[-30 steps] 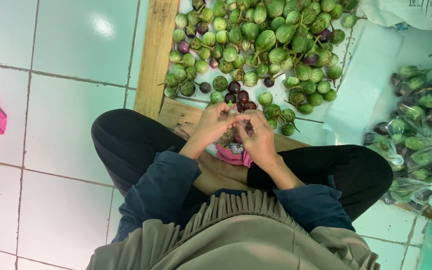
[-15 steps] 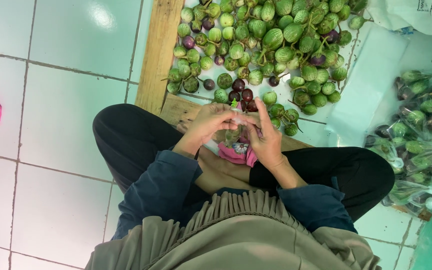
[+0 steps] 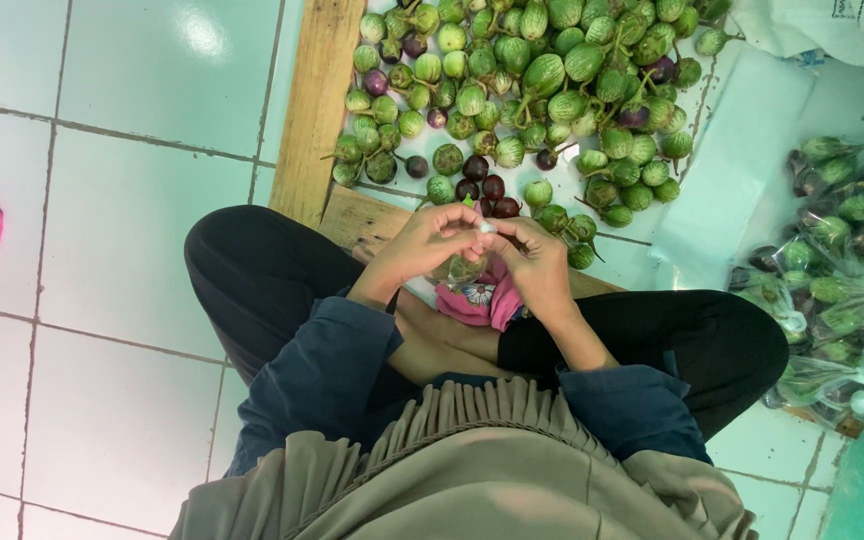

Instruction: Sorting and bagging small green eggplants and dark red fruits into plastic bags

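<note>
I am bending both wrists inward over my lap; my left hand (image 3: 430,243) and right hand (image 3: 537,262) are pinching, in a narrow grip, a small clear bag (image 3: 460,268) of green eggplants.

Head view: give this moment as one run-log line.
left hand: pinching small clear plastic bag top | right hand: same | beyond: pile of small round green eggplants

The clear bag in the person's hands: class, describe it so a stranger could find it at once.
Start at the heap of small green eggplants on the floor. Just below it, the left hand and right hand meet over a pink cloth. The clear bag hangs between them, holding green eggplants, apart from the filled bags stacked at the right.
</note>
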